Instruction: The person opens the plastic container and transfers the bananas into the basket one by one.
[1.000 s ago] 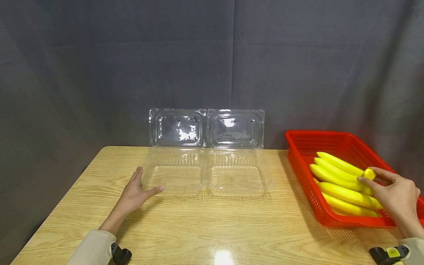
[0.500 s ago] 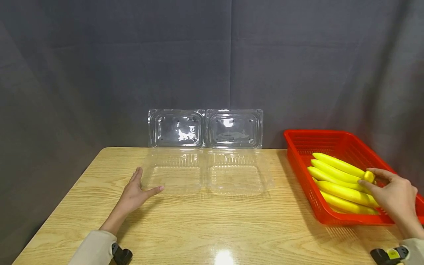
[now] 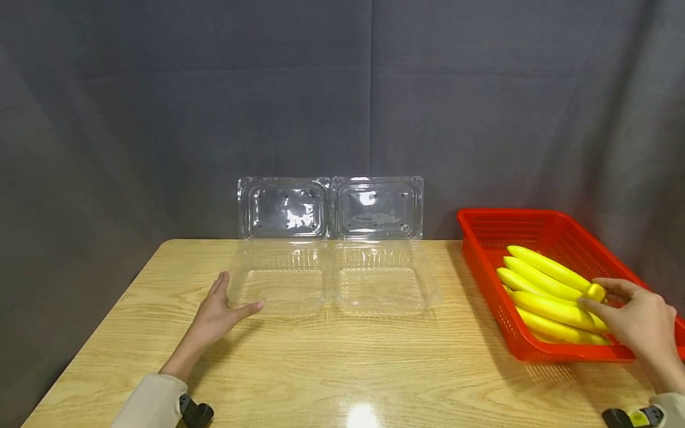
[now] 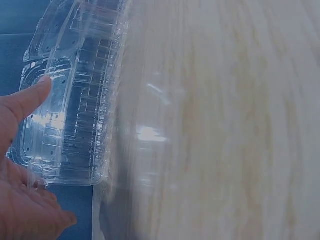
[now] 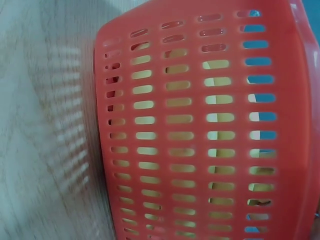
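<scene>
A clear plastic clamshell box (image 3: 329,279) lies open on the wooden table (image 3: 342,362), its twin lids (image 3: 330,208) standing upright at the back. My left hand (image 3: 220,312) rests flat with straight fingers against the box's left front corner; in the left wrist view the left hand (image 4: 20,165) lies beside the box (image 4: 75,100). A red basket (image 3: 484,238) at the right holds several yellow bananas (image 3: 540,288). My right hand (image 3: 631,318) pinches the end of one banana (image 3: 595,292) inside the basket. The right wrist view shows only the basket wall (image 5: 200,125).
A dark grey curtain (image 3: 342,107) hangs behind the table. Bare wood lies between the box and the near edge. Black wrist mounts (image 3: 195,411) show at the bottom corners.
My right hand has shifted slightly down and toward me while keeping its pinch on the banana's end. The left hand has not moved.
</scene>
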Available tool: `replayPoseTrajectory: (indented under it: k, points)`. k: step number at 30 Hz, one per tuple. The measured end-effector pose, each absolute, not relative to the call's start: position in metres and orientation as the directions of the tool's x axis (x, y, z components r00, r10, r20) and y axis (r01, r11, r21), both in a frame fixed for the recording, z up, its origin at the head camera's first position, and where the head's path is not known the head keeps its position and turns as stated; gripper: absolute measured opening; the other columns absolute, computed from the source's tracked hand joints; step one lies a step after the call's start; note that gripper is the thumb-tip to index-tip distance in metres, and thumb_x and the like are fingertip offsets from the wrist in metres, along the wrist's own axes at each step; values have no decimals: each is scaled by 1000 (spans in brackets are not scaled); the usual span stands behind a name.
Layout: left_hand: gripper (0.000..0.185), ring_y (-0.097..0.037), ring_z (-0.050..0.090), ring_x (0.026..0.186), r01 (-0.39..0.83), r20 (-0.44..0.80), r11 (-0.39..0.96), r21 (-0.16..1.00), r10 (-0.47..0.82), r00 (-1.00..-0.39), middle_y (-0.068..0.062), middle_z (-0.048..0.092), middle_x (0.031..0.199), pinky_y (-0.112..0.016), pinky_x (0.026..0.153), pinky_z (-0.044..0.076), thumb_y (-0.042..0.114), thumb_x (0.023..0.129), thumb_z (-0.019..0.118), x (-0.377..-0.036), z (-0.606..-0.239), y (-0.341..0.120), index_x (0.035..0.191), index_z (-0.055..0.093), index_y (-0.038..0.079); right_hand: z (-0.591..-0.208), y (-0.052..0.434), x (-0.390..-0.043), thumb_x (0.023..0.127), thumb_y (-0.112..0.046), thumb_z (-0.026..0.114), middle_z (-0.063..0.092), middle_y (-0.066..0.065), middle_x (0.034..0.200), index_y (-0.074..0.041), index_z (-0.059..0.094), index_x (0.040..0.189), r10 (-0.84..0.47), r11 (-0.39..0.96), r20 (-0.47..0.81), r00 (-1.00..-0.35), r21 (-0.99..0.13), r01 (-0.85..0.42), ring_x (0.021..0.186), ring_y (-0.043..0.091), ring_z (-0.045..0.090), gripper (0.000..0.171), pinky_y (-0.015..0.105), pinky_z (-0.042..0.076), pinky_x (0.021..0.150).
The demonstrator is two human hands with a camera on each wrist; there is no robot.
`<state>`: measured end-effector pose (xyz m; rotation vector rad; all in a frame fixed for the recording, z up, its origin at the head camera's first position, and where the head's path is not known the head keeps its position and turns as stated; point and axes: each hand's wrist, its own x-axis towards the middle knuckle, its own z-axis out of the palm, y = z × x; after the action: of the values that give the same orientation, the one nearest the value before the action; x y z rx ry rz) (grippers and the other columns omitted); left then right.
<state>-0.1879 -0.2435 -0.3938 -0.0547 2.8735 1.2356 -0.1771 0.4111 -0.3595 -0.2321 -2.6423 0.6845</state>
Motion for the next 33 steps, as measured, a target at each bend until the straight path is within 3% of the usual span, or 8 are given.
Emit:
replayPoseTrajectory:
  k: [3,12,18,28,33]
  points:
    - [119,-49,0,141,-45,-37,685,727,-27,-999,-24,-7,158,-65,109,11,56,81,71,-187,-393,-242,152,-5,-3,-361,412,-177,84,-24,76,63,34,104,11,60,116,246,877,350,-904,-477,54,90,46,53,50,50,23,71]
    - [120,-49,2,140,-73,-67,687,723,-36,-997,-24,-7,158,-65,108,13,56,81,71,-184,-392,-241,152,-6,-2,-361,412,-175,84,-27,77,62,35,104,14,57,119,241,872,335,-911,-488,51,98,51,49,58,60,24,82]
    - [120,-51,4,140,-78,-76,694,716,-33,-997,-24,-8,158,-66,107,15,57,81,70,-183,-391,-241,152,-7,-1,-358,409,-175,84,-28,77,62,34,106,11,59,119,243,871,340,-909,-489,50,98,49,50,55,55,25,78]
    - [119,-54,20,135,-63,-64,686,725,-24,-998,-25,-8,158,-64,106,22,56,82,70,-181,-389,-241,152,-7,-2,-358,410,-175,89,-36,70,57,36,116,12,57,122,276,846,288,-917,-526,89,103,50,46,59,59,20,83]
    - [119,-52,13,138,-64,-63,678,732,-27,-998,-24,-7,158,-64,108,17,57,82,70,-182,-387,-241,152,-7,-1,-358,414,-177,89,-41,69,57,36,116,11,57,123,290,829,278,-916,-550,95,99,48,48,64,59,23,85]
